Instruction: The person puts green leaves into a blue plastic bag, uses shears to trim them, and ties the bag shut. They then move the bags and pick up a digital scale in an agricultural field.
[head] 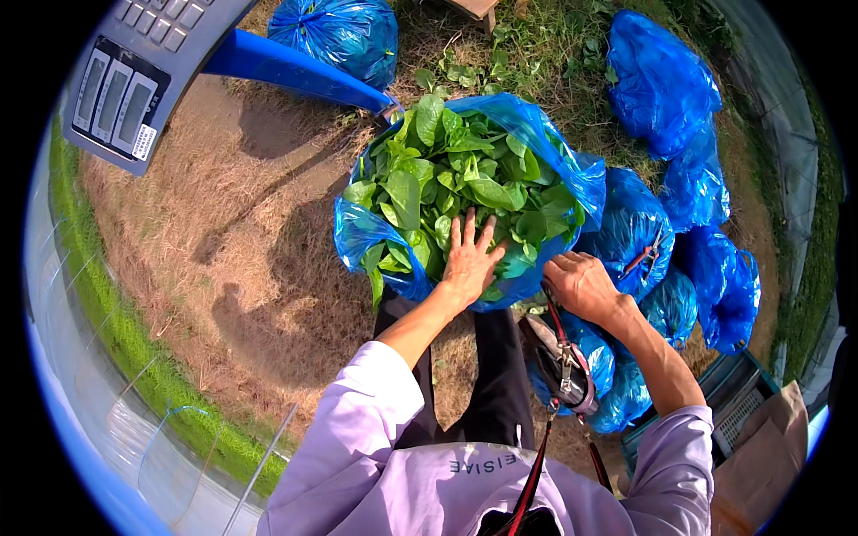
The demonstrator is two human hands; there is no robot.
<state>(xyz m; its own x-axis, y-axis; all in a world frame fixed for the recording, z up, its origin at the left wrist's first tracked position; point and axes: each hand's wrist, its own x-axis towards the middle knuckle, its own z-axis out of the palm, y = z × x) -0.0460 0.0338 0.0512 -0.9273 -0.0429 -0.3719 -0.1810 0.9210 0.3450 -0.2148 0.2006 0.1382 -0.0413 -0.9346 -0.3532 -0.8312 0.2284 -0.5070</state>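
A wide-mouthed blue plastic bag (pixel 536 134) stands before me, heaped with leafy greens (pixel 462 171). My left hand (pixel 471 258) lies palm down on the greens near the bag's near edge, fingers spread, gripping nothing. At the bag's right side, my right hand (pixel 580 285) is curled, with its fingers by the upper end of a red-and-black strap; whether it pinches the strap or the bag's rim cannot be told. Below that hand a small dark shoulder bag (pixel 566 372) hangs from the strap. What supports the bag of greens is hidden beneath it.
A scale display with keypad (pixel 117 97) and its blue post (pixel 288 67) rise at the upper left. Several filled blue bags lie along the right, one bearing red-handled snips (pixel 640 260). Another tied bag (pixel 335 40) sits behind the post. A crate (pixel 737 409) is at the lower right.
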